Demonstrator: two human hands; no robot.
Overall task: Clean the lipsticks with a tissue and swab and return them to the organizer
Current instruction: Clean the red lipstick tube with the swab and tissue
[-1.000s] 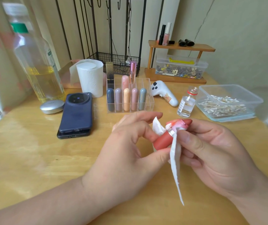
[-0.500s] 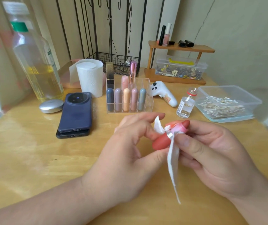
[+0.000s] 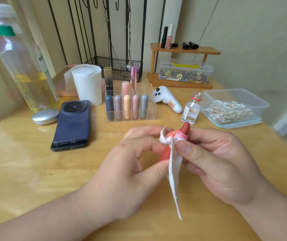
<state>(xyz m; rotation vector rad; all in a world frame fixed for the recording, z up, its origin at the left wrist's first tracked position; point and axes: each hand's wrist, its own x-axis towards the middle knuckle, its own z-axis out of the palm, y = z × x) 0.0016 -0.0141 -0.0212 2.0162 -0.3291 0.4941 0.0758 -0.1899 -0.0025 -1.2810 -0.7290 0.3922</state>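
Standing toward the table's point(image 3: 26, 171) far edge, the organizer point(image 3: 154, 109) is stocked with capped lipsticks point(image 3: 127, 108). The red lipstick point(image 3: 185, 128), half hidden by tissue point(image 3: 174, 171), is pinched by left hand point(image 3: 130, 169) and right hand point(image 3: 219, 164) fingers.

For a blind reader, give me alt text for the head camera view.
The left hand grips a red lipstick by its base while the right hand pinches a stained tissue round its middle, over a wooden table. A clear organizer of lipsticks stands behind.

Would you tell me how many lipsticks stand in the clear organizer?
8. Front row, left to right: dark blue, mauve, orange, pink, grey-blue. Behind them: black-gold tube, pale pink, metallic pink tube. More may be hidden behind.
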